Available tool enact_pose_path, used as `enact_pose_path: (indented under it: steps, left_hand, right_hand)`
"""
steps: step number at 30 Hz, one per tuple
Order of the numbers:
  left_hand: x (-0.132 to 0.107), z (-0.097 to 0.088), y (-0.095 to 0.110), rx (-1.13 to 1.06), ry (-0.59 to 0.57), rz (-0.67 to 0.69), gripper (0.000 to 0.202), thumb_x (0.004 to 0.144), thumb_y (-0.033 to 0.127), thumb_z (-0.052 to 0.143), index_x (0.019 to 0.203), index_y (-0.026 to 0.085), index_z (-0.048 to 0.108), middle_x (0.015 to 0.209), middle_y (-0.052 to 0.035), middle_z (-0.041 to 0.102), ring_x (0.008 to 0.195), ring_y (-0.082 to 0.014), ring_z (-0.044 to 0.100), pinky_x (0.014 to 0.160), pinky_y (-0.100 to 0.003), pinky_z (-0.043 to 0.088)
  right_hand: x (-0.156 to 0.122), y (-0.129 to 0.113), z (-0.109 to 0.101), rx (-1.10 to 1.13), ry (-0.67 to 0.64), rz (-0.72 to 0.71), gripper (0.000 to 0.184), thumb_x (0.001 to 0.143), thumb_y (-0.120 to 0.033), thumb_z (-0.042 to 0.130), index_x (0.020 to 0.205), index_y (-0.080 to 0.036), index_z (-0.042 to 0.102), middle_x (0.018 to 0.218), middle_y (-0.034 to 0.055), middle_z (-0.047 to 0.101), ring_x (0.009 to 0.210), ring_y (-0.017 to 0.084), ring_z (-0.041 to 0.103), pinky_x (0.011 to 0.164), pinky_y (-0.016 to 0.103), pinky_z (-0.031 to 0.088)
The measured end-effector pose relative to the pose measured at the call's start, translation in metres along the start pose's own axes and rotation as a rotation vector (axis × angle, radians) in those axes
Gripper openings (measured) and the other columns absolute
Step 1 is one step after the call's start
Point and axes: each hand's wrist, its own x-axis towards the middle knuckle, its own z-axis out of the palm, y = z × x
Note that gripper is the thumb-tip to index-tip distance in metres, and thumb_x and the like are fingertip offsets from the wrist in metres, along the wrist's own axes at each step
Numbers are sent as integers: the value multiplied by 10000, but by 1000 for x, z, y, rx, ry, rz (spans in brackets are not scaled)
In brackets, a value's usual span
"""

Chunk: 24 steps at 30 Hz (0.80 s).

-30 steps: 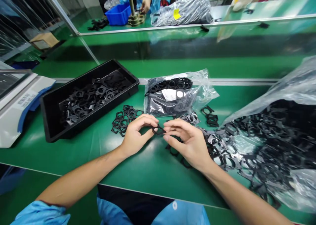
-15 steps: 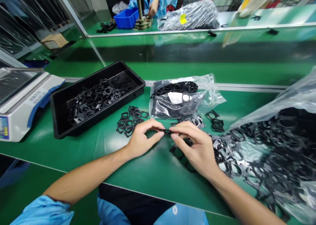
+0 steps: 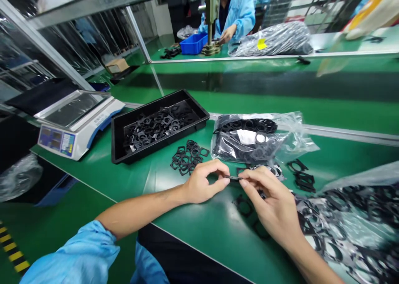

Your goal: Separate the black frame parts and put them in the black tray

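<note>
Between my two hands is a small black plastic part (image 3: 234,178), seen edge-on above the green table. My left hand (image 3: 207,182) pinches its left end between thumb and fingertips. At its right end, the thumb and fingers of my right hand (image 3: 274,198) are closed on it. Just beyond my left hand lies a loose pile of flat black ring-shaped parts (image 3: 189,157). More black rings (image 3: 245,205) lie partly hidden under my right hand. A clear bag (image 3: 246,138) of black parts with a white label lies behind the hands.
A black tray (image 3: 120,144) with many black parts stands at the left, beside a weighing scale (image 3: 77,117). A large heap of black parts (image 3: 336,234) spills from a plastic bag on the right. Across the divider, a person in blue (image 3: 245,13) works near a blue bin (image 3: 193,44).
The view has swung left and up, so things on the table appear farther right and lower. Both hands still hold the black part, which looks slightly tilted differently.
</note>
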Motion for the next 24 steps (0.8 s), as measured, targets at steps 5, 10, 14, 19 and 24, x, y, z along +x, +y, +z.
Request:
enact_pose_path:
  steps: [5,10,14,19,24]
  left_hand:
    - [8,-19,12,211,38,148,40,897,211,612,871,195,638,770,-16,654,707,-146,606,715,-289,496]
    - [31,-104,15,677,323,100,55,863,220,620,886,195,663,828,-19,682,782,-171,624,795,-307,501]
    - [45,-173,-4,948,303,-67,79,813,235,622,880,215,658,822,-39,671,774,-218,618,850,-372,503]
    - [40,-160,-6,1057,145,43,173,887,309,577,985,225,693,1054,-106,714,1023,-299,633,967,-443,474]
    - [37,-89,-6,917,-285,64,219,945,323,520,936,227,717,973,-97,745,925,-275,650,873,-410,487]
  right_hand:
    - [1,1,2,65,-25,88,147,939,-255,622,1062,-208,686,878,45,669,651,143,615,577,271,527]
    - [9,5,-13,-117,-90,63,111,909,-213,600,900,-192,709,852,54,711,674,156,650,595,275,525]
    - [13,6,-34,-340,-202,49,142,895,-162,593,903,-191,732,918,65,749,794,196,691,715,317,538]
    - [9,11,-40,-666,-313,18,137,883,-153,656,951,-215,757,988,79,734,945,258,659,777,365,530]
    - [3,12,-24,-861,-349,-14,214,853,-190,742,1064,-158,748,1062,131,662,959,284,602,814,408,522]
